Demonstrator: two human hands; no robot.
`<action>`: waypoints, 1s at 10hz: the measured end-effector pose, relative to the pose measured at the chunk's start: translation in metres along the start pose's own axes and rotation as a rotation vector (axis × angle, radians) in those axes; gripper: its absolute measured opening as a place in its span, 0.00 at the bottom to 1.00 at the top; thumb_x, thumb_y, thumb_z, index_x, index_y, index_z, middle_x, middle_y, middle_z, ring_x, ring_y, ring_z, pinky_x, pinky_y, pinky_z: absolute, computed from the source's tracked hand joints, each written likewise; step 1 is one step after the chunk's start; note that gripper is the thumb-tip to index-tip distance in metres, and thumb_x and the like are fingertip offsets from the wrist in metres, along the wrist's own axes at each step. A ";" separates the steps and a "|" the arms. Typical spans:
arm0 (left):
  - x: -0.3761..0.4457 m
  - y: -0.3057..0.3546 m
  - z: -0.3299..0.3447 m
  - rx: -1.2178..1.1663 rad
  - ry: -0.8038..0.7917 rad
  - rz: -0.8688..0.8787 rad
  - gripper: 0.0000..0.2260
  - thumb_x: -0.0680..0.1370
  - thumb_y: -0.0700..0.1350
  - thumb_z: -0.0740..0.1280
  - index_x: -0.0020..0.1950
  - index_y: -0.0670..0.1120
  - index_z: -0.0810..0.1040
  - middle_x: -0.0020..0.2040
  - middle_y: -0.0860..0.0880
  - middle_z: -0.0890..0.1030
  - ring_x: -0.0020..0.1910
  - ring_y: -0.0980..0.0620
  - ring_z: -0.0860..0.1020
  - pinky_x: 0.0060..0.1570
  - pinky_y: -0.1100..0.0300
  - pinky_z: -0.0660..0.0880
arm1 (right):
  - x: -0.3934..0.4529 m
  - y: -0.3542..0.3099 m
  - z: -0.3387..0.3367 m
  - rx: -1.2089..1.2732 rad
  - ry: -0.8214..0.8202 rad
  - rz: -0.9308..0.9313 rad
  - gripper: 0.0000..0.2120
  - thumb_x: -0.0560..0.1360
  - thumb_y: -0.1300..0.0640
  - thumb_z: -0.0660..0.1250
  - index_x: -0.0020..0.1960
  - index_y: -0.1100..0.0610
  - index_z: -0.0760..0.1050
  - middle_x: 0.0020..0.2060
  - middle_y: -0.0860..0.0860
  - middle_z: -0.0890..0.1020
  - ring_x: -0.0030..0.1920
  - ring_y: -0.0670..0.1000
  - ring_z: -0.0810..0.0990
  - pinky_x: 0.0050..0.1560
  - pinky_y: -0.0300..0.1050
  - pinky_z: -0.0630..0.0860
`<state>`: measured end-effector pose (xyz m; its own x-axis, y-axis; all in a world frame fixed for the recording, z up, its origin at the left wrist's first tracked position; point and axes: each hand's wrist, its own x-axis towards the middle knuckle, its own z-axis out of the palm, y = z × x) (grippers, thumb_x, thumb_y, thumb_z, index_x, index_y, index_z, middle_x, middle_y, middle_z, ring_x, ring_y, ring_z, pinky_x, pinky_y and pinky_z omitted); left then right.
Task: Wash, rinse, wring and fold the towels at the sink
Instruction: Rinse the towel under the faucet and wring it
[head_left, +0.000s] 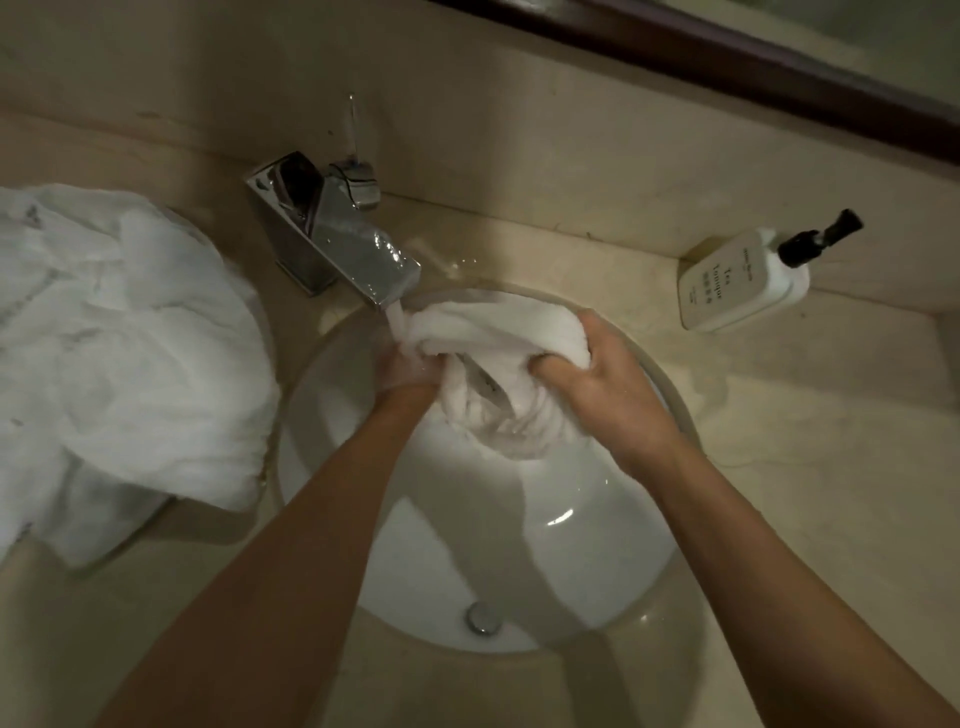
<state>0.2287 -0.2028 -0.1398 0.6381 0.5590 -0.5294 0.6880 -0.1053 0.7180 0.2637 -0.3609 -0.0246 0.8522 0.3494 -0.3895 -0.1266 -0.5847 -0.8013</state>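
Note:
A wet white towel (498, 332) is bunched over the far side of the round white sink (582, 545). Water runs from the chrome faucet (337, 234) onto the towel's left end. My left hand (405, 366) grips that end right under the stream, partly blurred by the water. My right hand (608, 384) grips the towel's right side, its fingers curled into the folds. The lower part of the towel hangs into the basin between both hands.
A pile of white towels (114, 338) lies on the beige counter left of the sink. A white pump bottle (748, 275) with a black nozzle stands at the back right. The drain plug (483, 618) sits near the basin's front. A dark-framed mirror edge (779, 67) runs above.

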 end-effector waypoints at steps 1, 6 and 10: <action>0.026 -0.028 -0.001 -0.020 0.064 0.096 0.23 0.77 0.45 0.70 0.68 0.34 0.72 0.64 0.35 0.75 0.63 0.39 0.74 0.61 0.50 0.70 | 0.004 0.008 -0.008 -0.047 -0.238 0.151 0.20 0.73 0.56 0.76 0.62 0.53 0.74 0.53 0.50 0.83 0.53 0.48 0.83 0.56 0.49 0.80; 0.020 -0.063 0.020 -0.107 -0.091 -0.066 0.20 0.78 0.43 0.66 0.69 0.37 0.71 0.64 0.41 0.76 0.63 0.42 0.75 0.61 0.54 0.71 | -0.020 -0.031 -0.023 0.144 -0.184 -0.091 0.18 0.69 0.50 0.73 0.58 0.49 0.81 0.50 0.62 0.84 0.52 0.69 0.81 0.57 0.74 0.73; 0.008 -0.091 0.015 0.040 0.046 0.249 0.26 0.63 0.55 0.80 0.53 0.43 0.78 0.50 0.45 0.78 0.48 0.47 0.77 0.50 0.56 0.75 | -0.020 -0.053 -0.035 0.232 -0.156 -0.138 0.13 0.68 0.61 0.73 0.52 0.62 0.81 0.46 0.66 0.83 0.47 0.70 0.83 0.49 0.68 0.78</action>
<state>0.1766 -0.2013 -0.2164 0.7739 0.5485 -0.3168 0.5254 -0.2766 0.8046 0.2710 -0.3624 0.0415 0.7838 0.5322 -0.3201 -0.1426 -0.3474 -0.9268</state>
